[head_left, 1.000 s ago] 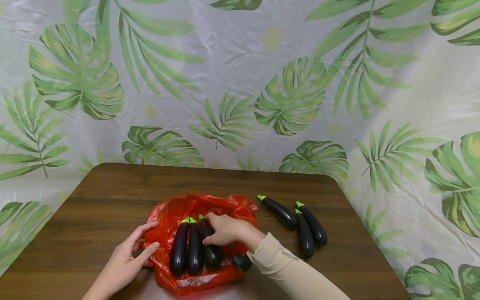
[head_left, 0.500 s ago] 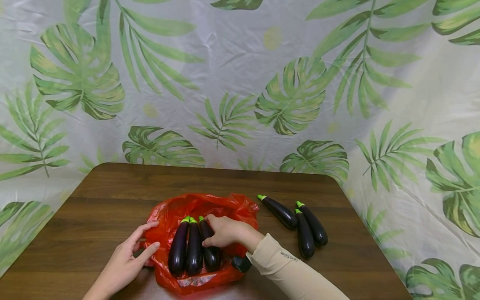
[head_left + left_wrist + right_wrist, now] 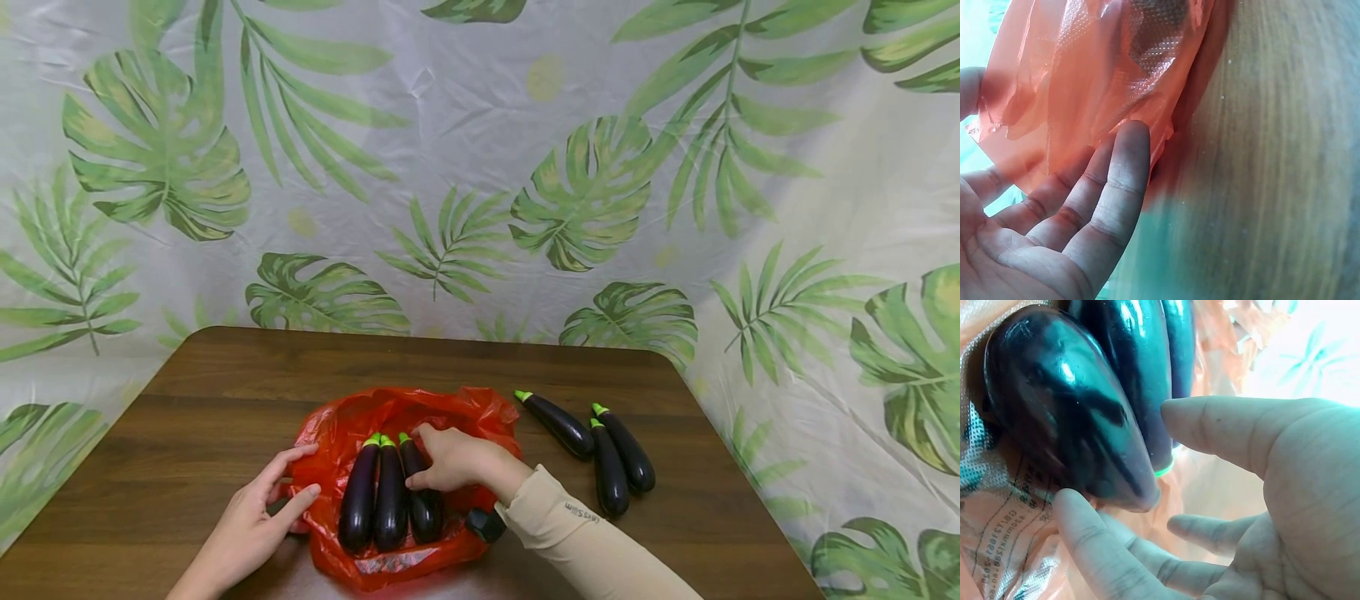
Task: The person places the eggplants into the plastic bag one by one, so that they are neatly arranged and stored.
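My right hand's (image 3: pixel 457 458) fingers are spread at the rightmost eggplant (image 3: pixel 427 515), inside the red bag (image 3: pixel 324 429) beside two others (image 3: pixel 390 508); my left hand (image 3: pixel 247 518), also spread, touches the bag's side. Placing or removing, I can't tell; next probably calls for clearing the crumpled rim (image 3: pixel 491 407). Bench (image 3: pixel 187 417) opens leftward; three loose eggplants (image 3: pixel 611 475) limit rightward room.

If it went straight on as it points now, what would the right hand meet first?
Most likely the rightmost eggplant in the red bag; whether the right hand is touching it now is unclear.
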The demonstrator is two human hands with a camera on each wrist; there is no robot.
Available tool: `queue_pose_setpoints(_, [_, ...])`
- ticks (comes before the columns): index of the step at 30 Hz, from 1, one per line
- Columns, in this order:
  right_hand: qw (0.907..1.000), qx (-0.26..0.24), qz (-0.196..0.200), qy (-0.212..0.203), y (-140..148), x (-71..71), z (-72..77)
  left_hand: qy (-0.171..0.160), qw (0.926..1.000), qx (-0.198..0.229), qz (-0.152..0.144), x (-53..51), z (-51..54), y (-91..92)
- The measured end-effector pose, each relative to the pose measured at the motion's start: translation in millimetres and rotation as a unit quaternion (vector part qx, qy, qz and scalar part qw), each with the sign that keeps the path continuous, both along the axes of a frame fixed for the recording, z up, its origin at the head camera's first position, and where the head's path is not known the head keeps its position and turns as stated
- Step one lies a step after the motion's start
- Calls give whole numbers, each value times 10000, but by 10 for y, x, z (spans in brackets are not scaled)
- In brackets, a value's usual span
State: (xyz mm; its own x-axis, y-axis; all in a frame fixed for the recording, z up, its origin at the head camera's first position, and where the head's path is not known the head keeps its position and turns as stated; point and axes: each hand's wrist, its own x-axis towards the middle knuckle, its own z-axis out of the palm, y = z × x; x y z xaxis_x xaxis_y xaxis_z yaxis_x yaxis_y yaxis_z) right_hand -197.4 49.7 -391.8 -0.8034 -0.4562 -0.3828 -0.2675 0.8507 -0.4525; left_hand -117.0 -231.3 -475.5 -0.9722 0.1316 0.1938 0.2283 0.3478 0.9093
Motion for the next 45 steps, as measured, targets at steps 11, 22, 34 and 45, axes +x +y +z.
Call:
queue_pose_setpoints(11, [9997,-59,129,175,11,16,152,-68,10000,-37,21,0,13,5])
queue_pose_setpoints(22, [9968,-637,420,220,78,35,417,-43,10000,-46,30,-4,13,13])
queue_pose_setpoints(34, [9940,-993,386,261,193,108,645,-184,9998,-69,94,-3,19,12])
queue_pose_setpoints(45, [9905,-1236,334,503,452,122,789,-65,9999,-81,60,3,19,11])
